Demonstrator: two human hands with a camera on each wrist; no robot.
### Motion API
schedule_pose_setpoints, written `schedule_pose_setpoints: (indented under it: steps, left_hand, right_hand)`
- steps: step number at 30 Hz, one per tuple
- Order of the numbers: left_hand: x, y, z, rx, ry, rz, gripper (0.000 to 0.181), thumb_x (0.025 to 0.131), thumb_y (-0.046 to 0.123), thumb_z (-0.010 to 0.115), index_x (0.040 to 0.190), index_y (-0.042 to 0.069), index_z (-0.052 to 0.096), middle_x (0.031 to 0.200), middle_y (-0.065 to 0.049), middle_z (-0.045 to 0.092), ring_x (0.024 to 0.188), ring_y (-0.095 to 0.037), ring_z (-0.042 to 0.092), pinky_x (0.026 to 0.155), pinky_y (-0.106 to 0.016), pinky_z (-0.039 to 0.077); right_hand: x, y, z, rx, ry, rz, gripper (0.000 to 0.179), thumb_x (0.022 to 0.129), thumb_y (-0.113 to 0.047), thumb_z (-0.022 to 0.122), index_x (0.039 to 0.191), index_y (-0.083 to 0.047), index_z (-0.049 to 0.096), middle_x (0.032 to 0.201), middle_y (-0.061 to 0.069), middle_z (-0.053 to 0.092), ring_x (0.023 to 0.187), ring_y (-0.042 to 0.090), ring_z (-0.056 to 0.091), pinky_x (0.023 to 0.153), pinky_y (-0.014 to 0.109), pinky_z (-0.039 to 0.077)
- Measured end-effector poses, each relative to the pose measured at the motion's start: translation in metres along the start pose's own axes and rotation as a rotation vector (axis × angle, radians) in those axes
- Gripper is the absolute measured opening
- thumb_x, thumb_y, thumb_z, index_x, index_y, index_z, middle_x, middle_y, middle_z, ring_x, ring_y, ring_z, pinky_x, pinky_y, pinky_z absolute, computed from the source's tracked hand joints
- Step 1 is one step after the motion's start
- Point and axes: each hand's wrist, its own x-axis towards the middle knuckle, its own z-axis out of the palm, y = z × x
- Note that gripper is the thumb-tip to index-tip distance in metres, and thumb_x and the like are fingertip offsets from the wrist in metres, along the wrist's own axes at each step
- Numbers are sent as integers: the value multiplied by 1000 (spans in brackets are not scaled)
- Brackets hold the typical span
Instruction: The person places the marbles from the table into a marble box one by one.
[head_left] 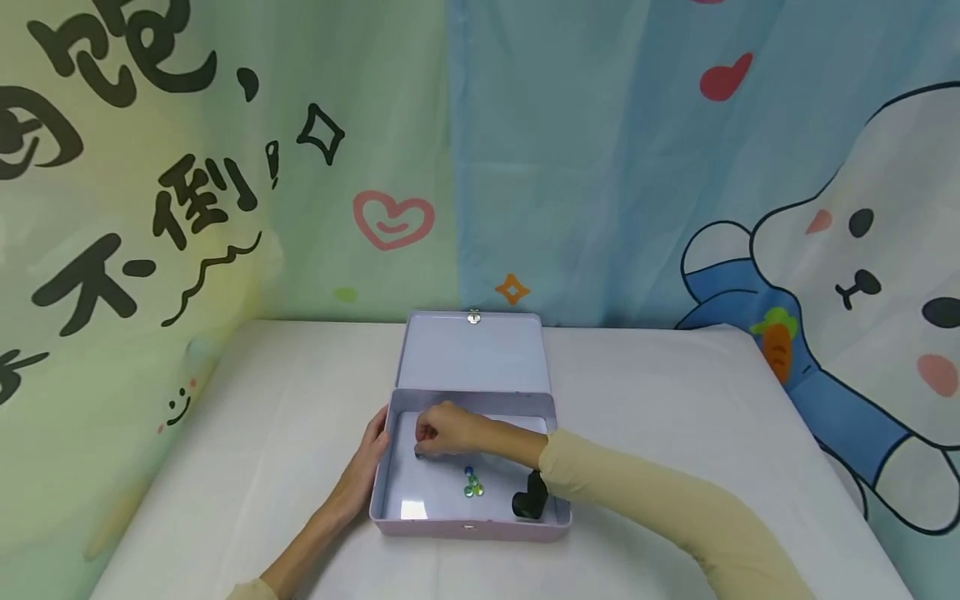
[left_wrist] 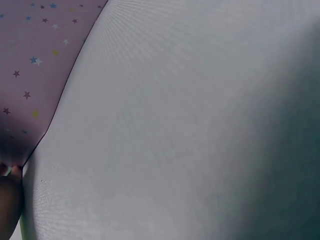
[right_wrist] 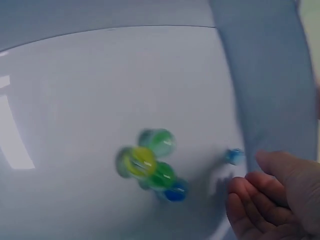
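Your right hand [head_left: 452,429]: thumb, fingers apart | lone blue marble [right_wrist: 234,156], box [head_left: 427,528] 9 o'clock: likely light, hard, slippery; pinch opposite sides | left hand [head_left: 367,467]: fingers against wall

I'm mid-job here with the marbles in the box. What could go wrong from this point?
1. The lone blue marble sits just off the thumb of the right hand, apparently ungripped, so it could roll away across the smooth floor of the box.
2. If it rolls, it might hit the clustered marbles and scatter them.
3. The left hand rests against the box's side; a push there could shift everything inside.
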Motion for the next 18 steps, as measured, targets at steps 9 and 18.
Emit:
schedule_pose_setpoints:
  steps: [9,18]
  left_hand:
    - [-3,-3,0,2,10,-11,53,105,41,19,156,27,11,164,-10,14,147,-40,21,112,-65,21]
    - [1,-3,0,-14,8,30,51,106,37,20,155,25,13,163,-9,16,148,-39,20,113,-65,19]
  right_hand:
    - [-22,-16,-35,10,60,-56,13,93,-17,63,96,-7,72,86,0,70,73,3,55,69,13,47]
    - [-86,-19,-78,56,252,-121,16,94,-14,63,106,-7,70,97,1,71,87,8,63,77,16,52]
